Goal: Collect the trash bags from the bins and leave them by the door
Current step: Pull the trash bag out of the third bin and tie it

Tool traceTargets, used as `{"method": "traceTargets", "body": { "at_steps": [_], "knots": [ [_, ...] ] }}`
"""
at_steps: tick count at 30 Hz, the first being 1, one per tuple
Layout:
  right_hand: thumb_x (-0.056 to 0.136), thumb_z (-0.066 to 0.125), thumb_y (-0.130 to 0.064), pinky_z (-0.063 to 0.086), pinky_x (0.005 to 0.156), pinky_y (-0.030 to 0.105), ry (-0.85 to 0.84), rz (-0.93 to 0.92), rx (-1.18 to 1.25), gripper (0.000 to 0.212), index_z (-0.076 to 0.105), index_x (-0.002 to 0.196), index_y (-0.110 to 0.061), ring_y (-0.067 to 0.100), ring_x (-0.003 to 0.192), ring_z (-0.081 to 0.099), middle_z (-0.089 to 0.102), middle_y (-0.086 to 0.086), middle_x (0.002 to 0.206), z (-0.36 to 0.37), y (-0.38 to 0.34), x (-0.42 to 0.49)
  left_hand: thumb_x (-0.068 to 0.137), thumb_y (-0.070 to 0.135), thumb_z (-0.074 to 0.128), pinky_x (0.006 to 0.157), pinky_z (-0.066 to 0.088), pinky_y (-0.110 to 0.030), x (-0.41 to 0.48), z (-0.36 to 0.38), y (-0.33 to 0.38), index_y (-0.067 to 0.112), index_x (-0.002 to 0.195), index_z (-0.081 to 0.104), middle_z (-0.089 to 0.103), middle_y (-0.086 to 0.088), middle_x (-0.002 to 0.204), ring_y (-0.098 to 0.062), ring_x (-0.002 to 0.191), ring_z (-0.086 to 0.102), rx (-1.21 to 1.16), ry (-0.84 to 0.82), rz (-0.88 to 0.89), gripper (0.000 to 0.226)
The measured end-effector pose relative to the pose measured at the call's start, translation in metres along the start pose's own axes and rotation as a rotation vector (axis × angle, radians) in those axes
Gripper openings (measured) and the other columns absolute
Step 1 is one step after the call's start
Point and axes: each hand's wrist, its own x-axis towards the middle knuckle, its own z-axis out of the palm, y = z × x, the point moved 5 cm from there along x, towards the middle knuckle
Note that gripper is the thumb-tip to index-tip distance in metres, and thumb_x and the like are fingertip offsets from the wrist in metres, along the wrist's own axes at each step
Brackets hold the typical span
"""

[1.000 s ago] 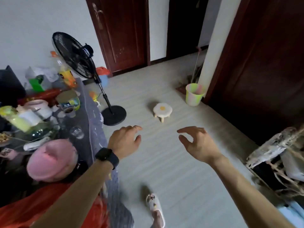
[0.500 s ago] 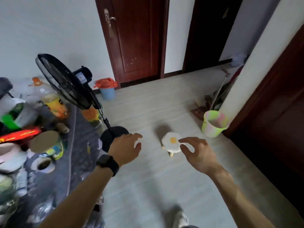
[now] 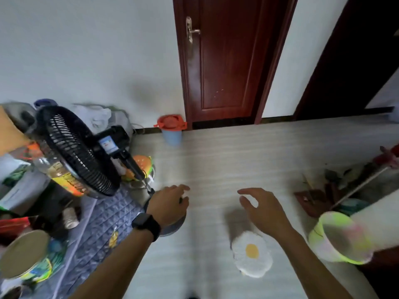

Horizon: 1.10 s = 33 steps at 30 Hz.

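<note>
A small blue bin (image 3: 172, 135) lined with an orange trash bag (image 3: 170, 122) stands on the floor by the wall, just left of a closed dark red door (image 3: 224, 59). A pale green and pink bin (image 3: 339, 238) stands at the right, near a white pillar. My left hand (image 3: 169, 205), with a black watch on the wrist, hovers over the floor with loosely curled fingers and holds nothing. My right hand (image 3: 262, 209) floats beside it, fingers relaxed and spread, also holding nothing. Both hands are well short of the blue bin.
A black standing fan (image 3: 79, 152) rises at the left beside a cluttered table with a quilted blue cloth (image 3: 101, 216). A small egg-shaped stool (image 3: 251, 254) sits on the floor below my right hand. A broom and dustpan (image 3: 317, 196) lie at the right. A dark doorway (image 3: 354, 57) opens at the far right.
The view has swung up and forward toward the red door; the blue bin, fan and stool now appear closer. Both hands stay out in front, holding nothing.
</note>
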Motion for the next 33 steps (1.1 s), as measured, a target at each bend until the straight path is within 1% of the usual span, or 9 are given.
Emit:
{"method": "traceTargets", "body": {
  "at_steps": [4,9,16,18,23,26,29,31,33],
  "knots": [
    [0.097,0.056,-0.035,0.03,0.099,0.02,-0.038,-0.063,-0.024,0.026,0.068,0.12,-0.035,0.013,0.125,0.05,0.063,-0.014,0.13,0.001,-0.011,0.118,0.093,0.038,0.049,0.095,0.047,-0.034,0.102,-0.004,-0.026,0.034,0.128,0.055,0.066,0.01,0.12,-0.019,0.113,0.06,-0.055,0.004,-0.099,0.036],
    [0.097,0.054,-0.037,0.031,0.099,0.02,-0.06,-0.073,-0.031,0.027,0.067,0.121,-0.035,0.01,0.125,0.05,0.063,-0.016,0.129,0.02,-0.023,0.264,0.094,0.037,0.049,0.095,0.046,-0.031,0.238,0.015,-0.082,0.036,0.128,0.054,0.064,0.012,0.121,-0.015,0.111,0.06,-0.136,-0.072,-0.205,0.034],
    [0.097,0.055,-0.037,0.03,0.098,0.018,-0.103,-0.041,-0.012,0.027,0.067,0.121,-0.034,0.005,0.123,0.052,0.063,-0.017,0.128,0.03,-0.05,0.466,0.092,0.039,0.046,0.101,0.043,-0.036,0.429,0.016,-0.153,0.039,0.126,0.053,0.064,0.011,0.122,-0.015,0.113,0.059,-0.243,-0.228,-0.348,0.034],
    [0.097,0.055,-0.038,0.032,0.1,0.019,-0.115,-0.037,-0.01,0.027,0.067,0.121,-0.035,0.006,0.124,0.051,0.063,-0.017,0.128,0.034,-0.052,0.51,0.092,0.039,0.046,0.102,0.043,-0.036,0.469,0.011,-0.168,0.038,0.125,0.054,0.064,0.011,0.122,-0.014,0.114,0.059,-0.249,-0.247,-0.363,0.034],
    [0.096,0.054,-0.04,0.039,0.106,0.027,-0.155,-0.03,0.014,0.027,0.066,0.12,-0.038,0.007,0.124,0.052,0.063,-0.019,0.127,0.058,-0.046,0.659,0.092,0.038,0.048,0.101,0.044,-0.036,0.596,0.002,-0.22,0.036,0.124,0.055,0.065,0.011,0.119,-0.015,0.113,0.059,-0.243,-0.249,-0.415,0.033],
    [0.097,0.055,-0.038,0.038,0.102,0.024,-0.188,-0.046,0.033,0.027,0.066,0.121,-0.035,0.009,0.124,0.053,0.064,-0.016,0.128,0.074,-0.047,0.754,0.09,0.038,0.049,0.098,0.047,-0.034,0.67,-0.002,-0.261,0.035,0.122,0.057,0.068,0.009,0.117,-0.016,0.109,0.061,-0.235,-0.225,-0.472,0.033],
    [0.097,0.056,-0.036,0.033,0.094,0.017,-0.232,-0.055,0.048,0.028,0.068,0.121,-0.03,0.006,0.121,0.055,0.065,-0.013,0.127,0.083,-0.064,0.837,0.093,0.038,0.047,0.094,0.046,-0.028,0.725,-0.019,-0.295,0.035,0.125,0.055,0.065,0.009,0.121,-0.015,0.113,0.06,-0.17,-0.27,-0.517,0.033],
    [0.097,0.056,-0.035,0.033,0.094,0.017,-0.267,-0.062,0.04,0.028,0.068,0.121,-0.029,0.007,0.12,0.056,0.065,-0.011,0.127,0.093,-0.08,0.89,0.093,0.039,0.046,0.095,0.046,-0.028,0.761,-0.033,-0.322,0.036,0.127,0.053,0.064,0.009,0.124,-0.016,0.115,0.059,-0.155,-0.285,-0.546,0.035],
    [0.097,0.056,-0.034,0.033,0.093,0.018,-0.28,-0.07,0.043,0.027,0.068,0.12,-0.029,0.008,0.12,0.056,0.065,-0.011,0.126,0.096,-0.094,0.922,0.093,0.04,0.045,0.097,0.046,-0.03,0.788,-0.046,-0.336,0.038,0.127,0.053,0.063,0.01,0.125,-0.016,0.115,0.059,-0.146,-0.29,-0.548,0.035]
  ]
}}
